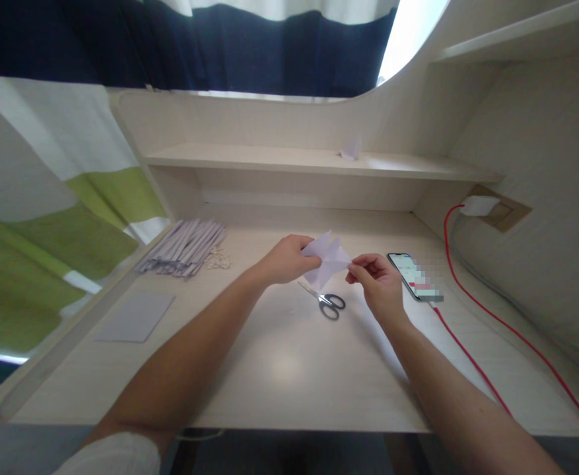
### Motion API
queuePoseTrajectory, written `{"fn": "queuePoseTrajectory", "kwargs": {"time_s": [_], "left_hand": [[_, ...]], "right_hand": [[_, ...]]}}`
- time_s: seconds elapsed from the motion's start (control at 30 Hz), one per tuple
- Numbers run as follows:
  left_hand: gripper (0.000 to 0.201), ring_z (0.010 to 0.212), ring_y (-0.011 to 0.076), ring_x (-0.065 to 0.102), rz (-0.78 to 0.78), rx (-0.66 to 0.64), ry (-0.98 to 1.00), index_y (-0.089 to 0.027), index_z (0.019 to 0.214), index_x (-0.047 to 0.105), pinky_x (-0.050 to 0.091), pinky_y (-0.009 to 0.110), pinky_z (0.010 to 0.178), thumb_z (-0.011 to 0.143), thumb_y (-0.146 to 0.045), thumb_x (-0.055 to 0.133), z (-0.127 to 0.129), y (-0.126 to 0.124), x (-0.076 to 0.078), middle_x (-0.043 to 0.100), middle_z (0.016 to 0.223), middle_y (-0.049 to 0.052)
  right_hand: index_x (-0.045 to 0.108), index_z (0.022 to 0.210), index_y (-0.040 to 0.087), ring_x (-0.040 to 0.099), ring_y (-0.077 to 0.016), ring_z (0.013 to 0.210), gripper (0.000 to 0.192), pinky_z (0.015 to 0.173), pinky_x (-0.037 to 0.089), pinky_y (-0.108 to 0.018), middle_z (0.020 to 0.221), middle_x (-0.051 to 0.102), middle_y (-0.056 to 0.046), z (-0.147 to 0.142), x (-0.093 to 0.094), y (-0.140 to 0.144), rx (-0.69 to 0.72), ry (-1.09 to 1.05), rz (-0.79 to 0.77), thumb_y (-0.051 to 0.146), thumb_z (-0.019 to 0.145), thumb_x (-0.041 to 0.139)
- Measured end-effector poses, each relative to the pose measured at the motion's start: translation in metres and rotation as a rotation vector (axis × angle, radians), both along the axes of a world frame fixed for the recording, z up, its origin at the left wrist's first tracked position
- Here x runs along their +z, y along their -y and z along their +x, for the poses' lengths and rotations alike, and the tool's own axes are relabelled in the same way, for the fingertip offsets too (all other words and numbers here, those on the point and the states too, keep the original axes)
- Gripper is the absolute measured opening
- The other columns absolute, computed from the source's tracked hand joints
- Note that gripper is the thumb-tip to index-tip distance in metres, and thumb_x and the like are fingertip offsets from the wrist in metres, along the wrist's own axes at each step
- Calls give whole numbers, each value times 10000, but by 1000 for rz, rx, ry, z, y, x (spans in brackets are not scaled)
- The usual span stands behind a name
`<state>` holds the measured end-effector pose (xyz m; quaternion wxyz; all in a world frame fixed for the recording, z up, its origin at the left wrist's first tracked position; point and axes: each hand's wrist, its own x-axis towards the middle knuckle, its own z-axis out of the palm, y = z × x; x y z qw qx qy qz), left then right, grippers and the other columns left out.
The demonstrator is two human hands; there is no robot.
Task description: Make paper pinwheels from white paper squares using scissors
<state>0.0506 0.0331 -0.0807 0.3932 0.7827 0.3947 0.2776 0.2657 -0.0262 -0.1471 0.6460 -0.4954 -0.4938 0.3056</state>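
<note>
Pale wood tabletop [279,369] w/ shelf behind, curtain at left. Flat paper sheet [135,316] and bundle of folded strips [185,247] lie at left; phone [410,276] on red cable [507,330] at right. Both hands held above the tabletop: left hand [285,259] & right hand [378,280], each grip pinched on the folded paper [327,258]. Scissors [325,302] lie just below. Risk, imo: uneven pull could tear or skew the crease; thin paper may slip from either pinch.
</note>
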Motion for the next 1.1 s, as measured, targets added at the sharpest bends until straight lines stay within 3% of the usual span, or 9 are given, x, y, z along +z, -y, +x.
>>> {"fn": "queuePoseTrajectory", "kwargs": {"time_s": [0.23, 0.5, 0.7, 0.8, 0.97, 1.1], "left_hand": [[220, 646, 145, 577, -20, 42, 85, -122, 841, 752, 388, 239, 595, 741, -265, 618, 1, -4, -3, 650, 704, 5], [201, 684, 166, 598, 126, 170, 89, -136, 825, 740, 375, 252, 599, 776, -262, 591, 11, 2, -7, 666, 726, 5], [148, 652, 148, 557, 156, 172, 77, -153, 769, 701, 342, 250, 584, 773, -236, 579, 17, 5, -11, 618, 681, -14], [134, 642, 139, 545, 140, 134, 84, -153, 756, 686, 339, 244, 568, 763, -225, 574, 18, 5, -14, 610, 679, -20], [148, 630, 139, 535, 124, 123, 89, -149, 759, 688, 332, 243, 552, 762, -236, 568, 18, 3, -16, 605, 674, -18], [158, 650, 144, 546, 121, 117, 96, -145, 766, 696, 340, 239, 562, 759, -240, 569, 17, 2, -16, 625, 693, -9]], "right_hand": [[655, 856, 208, 651, -151, 569, 152, 566, 526, -283, 647, 665, 25, -1, -1, 0, -54, -3, 32, 221, 781, 787], [624, 814, 219, 614, -132, 529, 140, 527, 503, -272, 630, 635, 46, -12, -2, 17, 11, 50, 153, 203, 810, 763], [695, 1152, 235, 762, -214, 795, 377, 700, 605, -342, 850, 770, -16, -18, -7, 23, 251, 160, 114, 177, 798, 809], [726, 1069, 222, 789, -237, 845, 280, 768, 626, -374, 877, 799, -42, -18, -8, 21, 308, 120, 40, 200, 804, 816], [748, 973, 208, 803, -241, 817, 171, 863, 637, -414, 749, 797, -34, -18, -5, 19, 377, 40, -5, 254, 822, 815], [749, 905, 201, 782, -208, 700, 147, 721, 643, -355, 777, 809, -52, -19, -1, 19, 393, -20, -27, 301, 829, 825]]}}
